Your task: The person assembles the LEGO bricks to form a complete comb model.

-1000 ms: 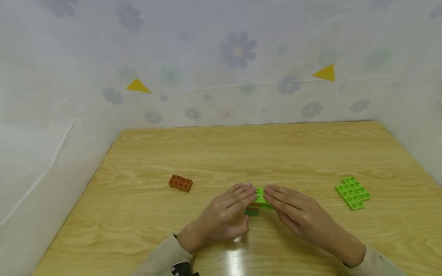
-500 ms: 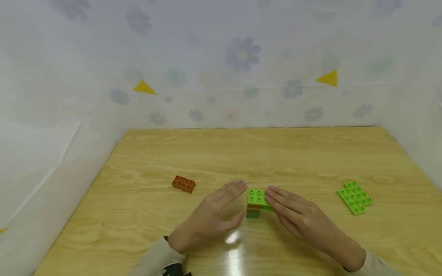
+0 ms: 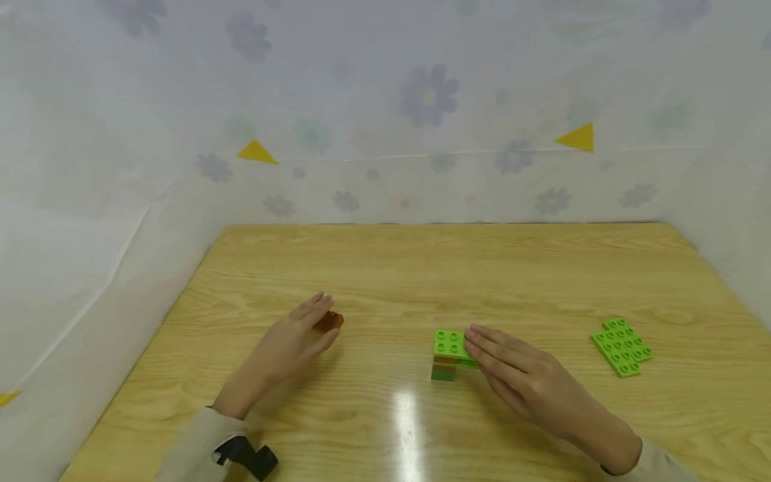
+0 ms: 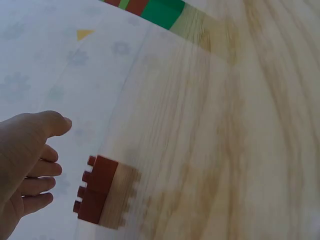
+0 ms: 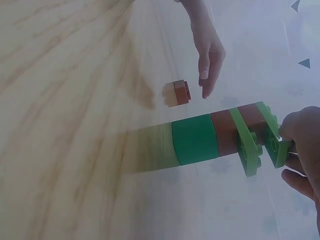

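Note:
My left hand (image 3: 283, 345) is spread beside and partly over a brown toy brick (image 3: 330, 323), its fingers loosely bent. In the left wrist view a gap separates the hand from the brick. A stack of toy bricks (image 5: 195, 140) stands upright on the table: a dark green brick (image 5: 194, 139) at the base, then brown bricks and light green plates in alternation, the plates jutting to the right. With my right hand (image 3: 530, 378) I hold the jutting end of the top plate (image 3: 447, 343), fingers over it and the thumb on the near side.
Light green studded plates (image 3: 620, 348) lie together on the wooden table (image 3: 385, 268) at the right. White floral sheeting (image 3: 361, 100) walls in the table at the back and sides. A black strap (image 3: 243, 452) sits on the left sleeve.
My left hand has come off the top of the stack and moved left to the brown brick. The right hand stays at the stack, and the view has shifted slightly.

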`<action>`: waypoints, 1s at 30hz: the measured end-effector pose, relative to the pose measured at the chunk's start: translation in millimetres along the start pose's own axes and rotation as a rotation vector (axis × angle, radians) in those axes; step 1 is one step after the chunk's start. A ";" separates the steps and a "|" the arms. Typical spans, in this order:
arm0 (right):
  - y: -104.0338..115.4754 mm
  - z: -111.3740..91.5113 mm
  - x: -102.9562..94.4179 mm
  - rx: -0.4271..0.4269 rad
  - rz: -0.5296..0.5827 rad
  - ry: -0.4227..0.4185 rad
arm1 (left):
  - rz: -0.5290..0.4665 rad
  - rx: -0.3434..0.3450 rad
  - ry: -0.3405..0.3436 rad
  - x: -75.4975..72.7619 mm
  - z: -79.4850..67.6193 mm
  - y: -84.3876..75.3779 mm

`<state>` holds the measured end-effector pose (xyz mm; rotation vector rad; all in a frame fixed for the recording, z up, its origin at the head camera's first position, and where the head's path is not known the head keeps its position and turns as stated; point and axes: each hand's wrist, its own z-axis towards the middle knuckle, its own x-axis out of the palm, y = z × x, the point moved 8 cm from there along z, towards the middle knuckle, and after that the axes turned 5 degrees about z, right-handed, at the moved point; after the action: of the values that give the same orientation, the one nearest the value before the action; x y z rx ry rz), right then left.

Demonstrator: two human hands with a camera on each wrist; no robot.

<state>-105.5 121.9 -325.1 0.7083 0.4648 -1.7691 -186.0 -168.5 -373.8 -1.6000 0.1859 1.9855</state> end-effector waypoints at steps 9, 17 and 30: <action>0.2 -1.4 0.1 -0.003 -0.001 0.004 | 0.061 -0.051 0.108 6.0 -7.2 28.7; 1.1 -0.6 1.1 -0.014 0.002 -0.002 | 0.115 -0.015 0.038 3.8 -7.8 31.0; 0.4 -2.1 0.1 -0.026 0.002 0.001 | 0.051 -0.014 0.077 2.3 -5.3 29.4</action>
<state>-104.7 123.1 -326.6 0.6910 0.4864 -1.7580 -196.8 -194.3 -384.5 -1.6975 0.2459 1.9686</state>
